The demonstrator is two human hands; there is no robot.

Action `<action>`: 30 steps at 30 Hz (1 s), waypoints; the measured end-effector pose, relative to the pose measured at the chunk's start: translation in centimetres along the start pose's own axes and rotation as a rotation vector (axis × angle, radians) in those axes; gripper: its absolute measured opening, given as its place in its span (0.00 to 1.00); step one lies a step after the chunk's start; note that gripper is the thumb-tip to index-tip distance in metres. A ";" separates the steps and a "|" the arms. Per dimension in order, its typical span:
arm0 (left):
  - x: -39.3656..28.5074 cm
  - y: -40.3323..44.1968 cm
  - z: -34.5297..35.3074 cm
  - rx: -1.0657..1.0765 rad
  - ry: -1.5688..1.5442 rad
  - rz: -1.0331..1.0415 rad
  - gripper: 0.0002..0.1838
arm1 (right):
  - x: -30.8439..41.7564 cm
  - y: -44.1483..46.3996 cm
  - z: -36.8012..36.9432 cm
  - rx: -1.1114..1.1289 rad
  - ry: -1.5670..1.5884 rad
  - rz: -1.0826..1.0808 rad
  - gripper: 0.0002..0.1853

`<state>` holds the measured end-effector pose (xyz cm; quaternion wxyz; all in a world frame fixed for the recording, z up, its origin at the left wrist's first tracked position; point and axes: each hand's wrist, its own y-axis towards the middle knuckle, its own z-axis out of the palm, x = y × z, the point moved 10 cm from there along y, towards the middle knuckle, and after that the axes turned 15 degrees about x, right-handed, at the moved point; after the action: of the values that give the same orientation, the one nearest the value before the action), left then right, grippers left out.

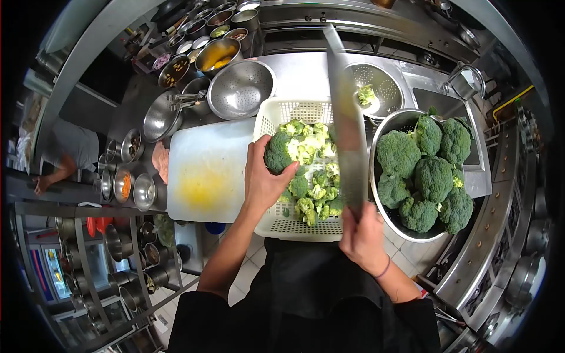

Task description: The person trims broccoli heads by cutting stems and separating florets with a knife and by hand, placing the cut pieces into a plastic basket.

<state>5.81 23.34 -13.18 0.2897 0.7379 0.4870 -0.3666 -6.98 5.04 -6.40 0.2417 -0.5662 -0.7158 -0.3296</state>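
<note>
My left hand (263, 179) grips a broccoli head (279, 153) from its left side, over a cream plastic basket (268, 226). Pale cut faces show on the broccoli's right side. Cut broccoli florets (318, 197) lie in the basket below. In my right hand (363, 238) is the handle of a large knife (348, 135), its blade raised upright and blurred by motion. The blade stands apart from the broccoli and hides the basket's right edge. To the right, a steel bowl (376, 194) holds several whole broccoli heads (434, 178).
A white cutting board (226, 147) with a yellow stain lies left of the basket. Behind are a perforated steel bowl (241, 88) and a colander (391, 88) with a broccoli piece. Ingredient bowls line the left counter. A co-worker's arm (59, 170) shows at far left.
</note>
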 end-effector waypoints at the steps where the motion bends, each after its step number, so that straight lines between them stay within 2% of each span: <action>1: 0.0 0.1 0.0 0.002 -0.043 -0.006 0.36 | -2.1 0.6 3.3 0.214 -0.096 0.099 0.15; 2: -0.4 0.0 0.2 0.006 -0.043 0.003 0.36 | -4.6 0.5 6.6 0.423 -0.192 0.199 0.17; 4: -1.5 -0.6 -0.5 -0.073 -0.160 0.102 0.35 | -5.9 -0.1 8.0 0.443 -0.213 0.185 0.16; 6: -1.6 -0.9 -0.4 -0.018 -0.229 0.088 0.36 | -5.6 -1.5 9.3 0.520 -0.096 0.193 0.11; 8: -1.4 -1.0 -0.8 -0.058 -0.543 0.168 0.38 | -5.6 -1.4 8.8 0.513 -0.082 0.217 0.10; 10: 0.2 -1.1 -0.6 0.020 -0.803 0.211 0.38 | -6.4 -0.8 8.2 0.449 -0.150 0.276 0.10; 12: 2.5 -1.4 0.6 0.083 -1.309 0.150 0.38 | -7.2 -0.9 8.8 0.481 -0.210 0.298 0.11; 15: 3.8 -2.6 0.6 0.093 -1.416 0.112 0.39 | -6.1 -0.3 9.1 0.552 -0.299 0.175 0.22; 16: 4.3 -2.9 0.8 0.100 -1.473 0.105 0.39 | -6.5 0.6 9.2 0.561 -0.303 0.178 0.22; 18: 5.2 -3.6 0.7 0.094 -1.511 0.094 0.39 | -6.1 4.2 7.0 0.327 -0.332 0.052 0.22; 20: 5.7 -4.3 0.7 0.082 -1.508 0.054 0.39 | -8.9 7.7 8.5 0.349 -0.388 0.097 0.25; 22: 6.6 -5.1 0.9 0.074 -1.518 0.061 0.38 | -14.1 9.8 13.4 0.567 -0.537 0.207 0.29; 24: 7.4 -5.8 1.2 0.053 -1.530 0.023 0.38 | -16.1 10.5 15.7 0.573 -0.579 0.218 0.30; 30: 9.0 -8.4 1.6 0.028 -1.554 0.031 0.38 | -16.4 11.5 15.9 0.615 -0.613 0.245 0.29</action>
<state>-0.15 29.61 -22.08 0.5437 0.2794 0.1293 -0.7808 8.60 7.81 -26.49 0.2127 -0.6200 -0.7468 0.1127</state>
